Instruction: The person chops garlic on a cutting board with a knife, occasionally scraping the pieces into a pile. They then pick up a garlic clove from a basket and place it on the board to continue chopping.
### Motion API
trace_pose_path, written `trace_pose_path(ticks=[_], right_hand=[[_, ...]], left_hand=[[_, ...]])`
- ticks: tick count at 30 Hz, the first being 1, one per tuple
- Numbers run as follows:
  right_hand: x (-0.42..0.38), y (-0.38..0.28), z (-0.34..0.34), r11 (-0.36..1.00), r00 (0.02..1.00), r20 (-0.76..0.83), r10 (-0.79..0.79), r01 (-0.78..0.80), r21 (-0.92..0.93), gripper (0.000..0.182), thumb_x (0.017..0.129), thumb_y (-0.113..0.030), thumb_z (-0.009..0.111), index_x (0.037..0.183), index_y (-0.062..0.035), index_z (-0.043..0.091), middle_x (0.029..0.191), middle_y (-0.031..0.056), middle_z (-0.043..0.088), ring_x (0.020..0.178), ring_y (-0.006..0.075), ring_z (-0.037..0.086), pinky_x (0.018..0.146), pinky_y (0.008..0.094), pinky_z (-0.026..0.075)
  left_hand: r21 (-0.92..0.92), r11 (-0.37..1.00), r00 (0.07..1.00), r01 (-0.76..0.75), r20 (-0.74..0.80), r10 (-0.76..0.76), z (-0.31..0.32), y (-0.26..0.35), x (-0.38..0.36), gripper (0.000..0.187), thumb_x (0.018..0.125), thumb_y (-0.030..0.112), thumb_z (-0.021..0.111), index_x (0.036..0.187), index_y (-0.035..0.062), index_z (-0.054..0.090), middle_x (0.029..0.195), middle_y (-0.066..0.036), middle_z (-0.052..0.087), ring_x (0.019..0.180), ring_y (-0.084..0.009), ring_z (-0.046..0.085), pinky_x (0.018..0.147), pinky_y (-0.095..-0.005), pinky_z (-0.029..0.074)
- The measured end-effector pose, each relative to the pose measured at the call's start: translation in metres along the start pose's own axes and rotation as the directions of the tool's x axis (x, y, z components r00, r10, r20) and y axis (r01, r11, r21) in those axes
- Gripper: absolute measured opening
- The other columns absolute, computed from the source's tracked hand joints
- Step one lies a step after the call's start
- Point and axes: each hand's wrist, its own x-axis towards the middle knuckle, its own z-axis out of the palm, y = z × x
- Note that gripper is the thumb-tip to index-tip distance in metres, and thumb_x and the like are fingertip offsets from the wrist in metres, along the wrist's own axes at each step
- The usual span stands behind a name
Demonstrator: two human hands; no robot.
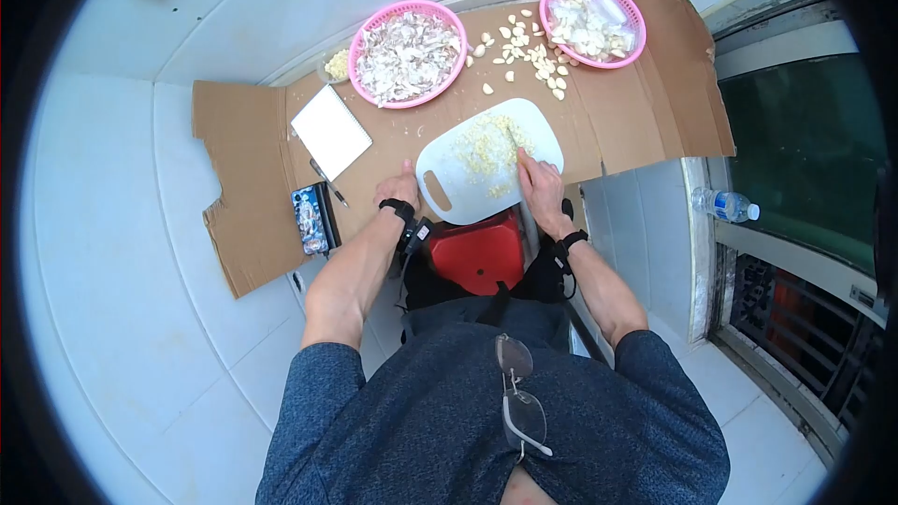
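My right hand (541,189) is closed on the handle of a knife (513,136). Its narrow blade points away from me over the white cutting board (441,154), and the handle is mostly covered by my fingers. Finely chopped garlic (482,151) is spread across the middle and far part of the board. My left hand (398,189) rests on the cardboard just left of the board's handle slot. Its fingers look curled in, with the thumb towards the board, and nothing shows in them.
Whole garlic cloves (538,61) lie behind the board. Pink baskets hold garlic skins (409,56) and a bagged pale heap (589,23). A small tub (335,65), notepad (330,134), pen (327,181) and patterned case (311,220) sit left; a water bottle (725,205) lies right.
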Motion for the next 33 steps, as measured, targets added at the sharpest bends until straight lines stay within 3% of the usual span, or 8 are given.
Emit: trace_pose_path(ticks=[2, 6, 11, 20, 21, 26, 29, 33], right_hand=[[-0.004, 0.002, 0.005, 1.000, 1.000, -0.002, -0.007, 0.007, 0.026, 0.034, 0.101, -0.009, 0.079, 0.135, -0.0049, 0.076, 0.080, 0.0116, 0.070, 0.076, 0.0276, 0.069, 0.075, 0.0427, 0.051], [-0.005, 0.008, 0.008, 1.000, 1.000, -0.008, -0.020, 0.020, 0.008, 0.034, 0.101, -0.009, 0.079, 0.135, -0.0047, 0.076, 0.082, 0.0127, 0.072, 0.076, 0.0279, 0.069, 0.075, 0.0425, 0.052], [-0.001, -0.007, 0.001, 1.000, 1.000, -0.026, -0.002, 0.002, -0.009, 0.035, 0.101, -0.009, 0.079, 0.135, -0.0046, 0.076, 0.081, 0.0134, 0.072, 0.075, 0.0291, 0.070, 0.075, 0.0428, 0.052], [-0.012, 0.001, 0.011, 0.999, 1.000, -0.023, 0.012, -0.013, -0.051, 0.035, 0.101, -0.010, 0.079, 0.135, -0.0065, 0.077, 0.080, 0.0125, 0.071, 0.075, 0.0287, 0.070, 0.076, 0.0432, 0.052], [-0.012, 0.001, 0.011, 0.999, 1.000, -0.011, 0.006, -0.007, -0.045, 0.035, 0.101, -0.011, 0.079, 0.135, -0.0067, 0.077, 0.079, 0.0123, 0.070, 0.075, 0.0289, 0.069, 0.076, 0.0433, 0.052], [-0.006, -0.008, 0.002, 1.000, 1.000, -0.021, -0.015, 0.015, -0.013, 0.034, 0.100, -0.011, 0.080, 0.134, -0.0062, 0.077, 0.076, 0.0109, 0.068, 0.073, 0.0282, 0.068, 0.073, 0.0433, 0.051], [-0.007, -0.008, 0.009, 0.999, 0.999, -0.014, -0.038, 0.038, -0.039, 0.034, 0.100, -0.011, 0.080, 0.134, -0.0058, 0.077, 0.076, 0.0105, 0.067, 0.072, 0.0271, 0.067, 0.072, 0.0430, 0.050], [-0.011, -0.007, 0.014, 0.999, 0.999, -0.003, -0.039, 0.039, -0.033, 0.034, 0.101, -0.011, 0.079, 0.134, -0.0058, 0.077, 0.075, 0.0101, 0.066, 0.072, 0.0262, 0.066, 0.071, 0.0422, 0.050]], left_hand=[[0.008, 1.000, 0.996, 0.022, -0.085, -0.021, -0.001, 0.003, -0.006, 0.090, 0.105, 0.076, 0.060, 0.128, -0.0088, 0.077, 0.131, -0.030, 0.077, 0.123, -0.0391, 0.074, 0.107, -0.0466, 0.055], [-0.014, 1.000, 0.999, 0.001, -0.039, -0.002, -0.006, 0.005, -0.010, 0.090, 0.104, 0.077, 0.061, 0.126, -0.0090, 0.078, 0.131, -0.032, 0.076, 0.125, -0.0390, 0.073, 0.108, -0.0468, 0.055], [-0.058, 0.998, 0.998, 0.030, -0.055, -0.033, -0.005, 0.003, -0.009, 0.099, 0.094, 0.078, 0.073, 0.139, -0.0103, 0.070, 0.146, -0.034, 0.069, 0.134, -0.0441, 0.069, 0.116, -0.0492, 0.054], [0.032, 0.996, 0.992, -0.081, 0.101, 0.077, -0.001, -0.008, 0.020, 0.101, 0.096, 0.081, 0.067, 0.140, -0.0101, 0.069, 0.145, -0.032, 0.069, 0.133, -0.0432, 0.070, 0.115, -0.0474, 0.054], [-0.069, 0.997, 0.998, -0.038, 0.053, 0.042, 0.013, -0.013, 0.032, 0.098, 0.099, 0.080, 0.065, 0.137, -0.0107, 0.071, 0.142, -0.031, 0.072, 0.132, -0.0415, 0.070, 0.115, -0.0459, 0.053], [-0.065, 0.998, 1.000, 0.022, -0.006, -0.023, 0.017, -0.014, 0.035, 0.098, 0.099, 0.078, 0.067, 0.134, -0.0124, 0.073, 0.140, -0.032, 0.073, 0.133, -0.0420, 0.069, 0.116, -0.0455, 0.052], [-0.006, 0.997, 0.994, -0.081, 0.069, 0.081, 0.002, -0.009, 0.017, 0.098, 0.096, 0.077, 0.072, 0.135, -0.0129, 0.071, 0.142, -0.033, 0.071, 0.132, -0.0432, 0.070, 0.118, -0.0456, 0.051], [-0.074, 0.997, 0.998, 0.010, -0.054, -0.014, -0.005, 0.003, -0.010, 0.094, 0.098, 0.075, 0.071, 0.130, -0.0136, 0.074, 0.135, -0.034, 0.074, 0.127, -0.0423, 0.072, 0.115, -0.0459, 0.052]])
